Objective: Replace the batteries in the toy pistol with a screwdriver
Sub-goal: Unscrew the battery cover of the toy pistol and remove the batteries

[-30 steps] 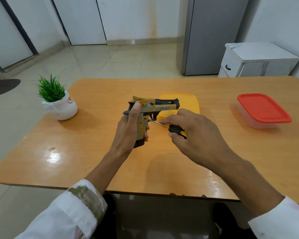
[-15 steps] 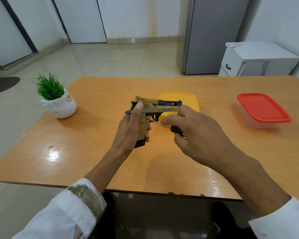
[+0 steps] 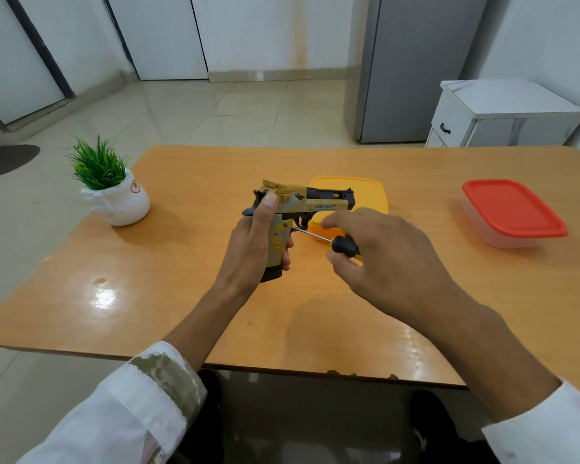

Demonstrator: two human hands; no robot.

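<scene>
Currently the toy pistol [image 3: 302,209], tan and yellow with a black slide, is held upright over the middle of the tabletop [image 3: 181,296], its muzzle pointing toward three o'clock. The left hand [image 3: 252,242] wraps the grip from nine o'clock, thumb laid up along the rear of the frame and fingers curled round the front. The tip of the screwdriver [image 3: 344,244] sits against the side of the grip just below the trigger guard, and its shaft runs out toward four o'clock to a black-and-yellow handle. The right hand [image 3: 382,256] holds that handle in curled fingers, the forefinger stretched out above the shaft. Just behind the pistol, at one o'clock, lies a yellow-lidded container [image 3: 365,189]; a red-lidded container [image 3: 513,209] sits well apart at three o'clock, and a potted plant [image 3: 114,189] in a white pot stands at nine o'clock
</scene>
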